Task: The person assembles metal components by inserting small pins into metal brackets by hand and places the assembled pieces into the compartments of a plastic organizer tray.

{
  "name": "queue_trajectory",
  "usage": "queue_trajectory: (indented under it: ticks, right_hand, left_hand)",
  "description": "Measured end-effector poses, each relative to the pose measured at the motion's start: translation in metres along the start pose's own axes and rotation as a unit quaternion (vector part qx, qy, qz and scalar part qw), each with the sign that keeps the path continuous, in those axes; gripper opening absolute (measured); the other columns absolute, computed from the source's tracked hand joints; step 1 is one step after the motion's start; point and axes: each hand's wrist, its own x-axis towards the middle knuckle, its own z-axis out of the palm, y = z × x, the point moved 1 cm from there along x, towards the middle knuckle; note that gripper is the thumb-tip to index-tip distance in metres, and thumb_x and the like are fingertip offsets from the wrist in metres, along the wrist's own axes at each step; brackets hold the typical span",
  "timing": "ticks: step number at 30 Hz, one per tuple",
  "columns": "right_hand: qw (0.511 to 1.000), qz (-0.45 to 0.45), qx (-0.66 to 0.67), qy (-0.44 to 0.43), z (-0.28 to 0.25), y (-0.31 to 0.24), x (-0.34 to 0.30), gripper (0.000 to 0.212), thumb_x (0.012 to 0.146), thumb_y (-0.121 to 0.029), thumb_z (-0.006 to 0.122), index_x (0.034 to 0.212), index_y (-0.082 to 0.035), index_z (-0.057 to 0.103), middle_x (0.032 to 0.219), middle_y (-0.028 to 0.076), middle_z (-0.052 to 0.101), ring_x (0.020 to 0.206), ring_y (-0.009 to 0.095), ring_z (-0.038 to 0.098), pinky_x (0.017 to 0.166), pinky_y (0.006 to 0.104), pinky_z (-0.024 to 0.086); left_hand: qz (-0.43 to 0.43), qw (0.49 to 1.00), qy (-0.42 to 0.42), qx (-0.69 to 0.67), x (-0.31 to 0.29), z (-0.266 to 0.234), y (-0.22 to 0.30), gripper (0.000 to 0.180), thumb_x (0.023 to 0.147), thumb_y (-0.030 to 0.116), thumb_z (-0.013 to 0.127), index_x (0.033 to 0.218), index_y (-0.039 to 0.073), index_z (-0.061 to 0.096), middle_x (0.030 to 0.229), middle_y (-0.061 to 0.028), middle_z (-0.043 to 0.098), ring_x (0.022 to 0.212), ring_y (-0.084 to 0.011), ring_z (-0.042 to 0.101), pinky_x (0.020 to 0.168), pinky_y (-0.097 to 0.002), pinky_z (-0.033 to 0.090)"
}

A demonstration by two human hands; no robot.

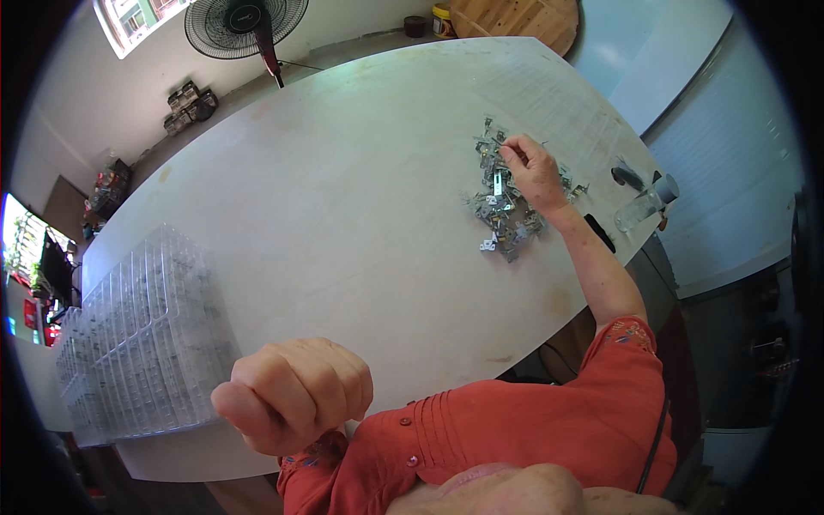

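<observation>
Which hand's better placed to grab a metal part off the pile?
Right, I'd say. The right hand is at the pile of metal parts; the left hand is a fist near the clear tray stack, well away from the pile.

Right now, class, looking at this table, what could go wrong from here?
The metal parts lie loose in an overlapping pile, so the grip of the right hand might drag neighbours along. The clear bottle is near the edge of the table, so a bump could send it off. The clear plastic trays, close to the left edge, might shift if knocked.
</observation>
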Motion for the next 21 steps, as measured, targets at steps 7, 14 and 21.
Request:
queue_trajectory:
  ticks: [7,14,21]
  right_hand:
    - [0.984,-0.064,-0.159,-0.038,-0.009,0.051,0.0,0.011,0.088,-0.014,0.064,0.093,-0.006,0.059,0.087,0.011,0.066,0.078,0.032,0.064,0.076,0.0409,0.049]
    - [0.988,-0.074,-0.111,-0.082,-0.004,0.055,0.003,0.01,0.087,-0.013,0.064,0.091,-0.005,0.058,0.085,0.013,0.066,0.081,0.032,0.064,0.075,0.0403,0.05]
    - [0.991,-0.066,-0.043,-0.109,0.001,0.047,0.001,0.011,0.086,-0.01,0.065,0.09,-0.004,0.058,0.083,0.014,0.065,0.079,0.03,0.064,0.072,0.0376,0.05]
  left_hand:
    - [-0.019,1.0,-0.008,0.011,-0.003,0.004,-0.004,0.059,0.106,0.046,0.019,0.066,0.009,0.041,0.046,-0.001,0.04,0.032,-0.0113,0.034,0.031,-0.0259,0.031]
    - [-0.034,0.999,0.036,0.013,-0.015,0.008,-0.011,0.058,0.107,0.045,0.021,0.066,0.008,0.041,0.047,-0.0016,0.039,0.033,-0.0122,0.032,0.032,-0.0275,0.032]
    - [-0.159,0.985,0.056,0.041,-0.021,0.012,-0.004,0.06,0.104,0.046,0.036,0.063,0.004,0.046,0.049,-0.0068,0.044,0.041,-0.0183,0.04,0.041,-0.0332,0.035]
